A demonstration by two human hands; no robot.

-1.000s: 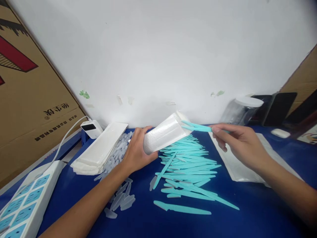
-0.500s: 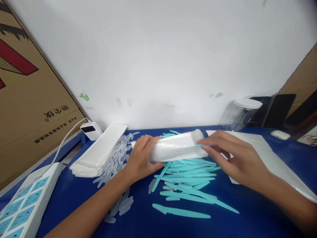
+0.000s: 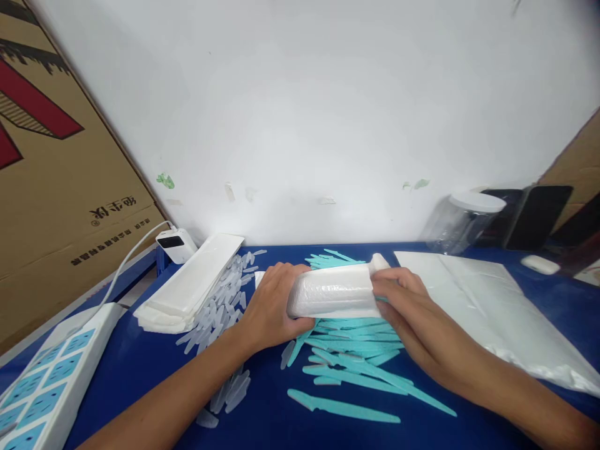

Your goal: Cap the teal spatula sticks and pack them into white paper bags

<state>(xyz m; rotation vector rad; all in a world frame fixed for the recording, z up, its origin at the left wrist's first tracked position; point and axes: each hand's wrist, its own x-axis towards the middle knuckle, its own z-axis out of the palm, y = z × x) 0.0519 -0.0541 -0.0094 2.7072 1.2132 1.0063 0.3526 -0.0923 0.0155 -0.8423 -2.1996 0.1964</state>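
Note:
My left hand [image 3: 277,305] is wrapped round the left end of a white bubble-lined pouch [image 3: 335,290], held level above the table. At its right end, my right hand [image 3: 405,306] has its fingers closed at the pouch's mouth. A bit of a turquoise eyebrow razor [image 3: 382,299] shows between those fingers; the rest of it is hidden. Beneath the pouch lies a loose pile of turquoise eyebrow razors [image 3: 356,344], with a single razor [image 3: 344,407] lying nearer to me. Small translucent blade covers [image 3: 218,310] are heaped left of my left hand.
A stack of flat white pouches [image 3: 187,284] lies at the left, near a power strip [image 3: 70,375] and a white device [image 3: 175,245] with a cable. Right are a large white plastic bag [image 3: 506,312], a clear jar [image 3: 462,225], a phone [image 3: 539,215] and a white case [image 3: 540,264].
My right hand has moved in against the pouch's mouth, and less of the turquoise razor shows. The pouch is now held more level. The camera view has shifted slightly.

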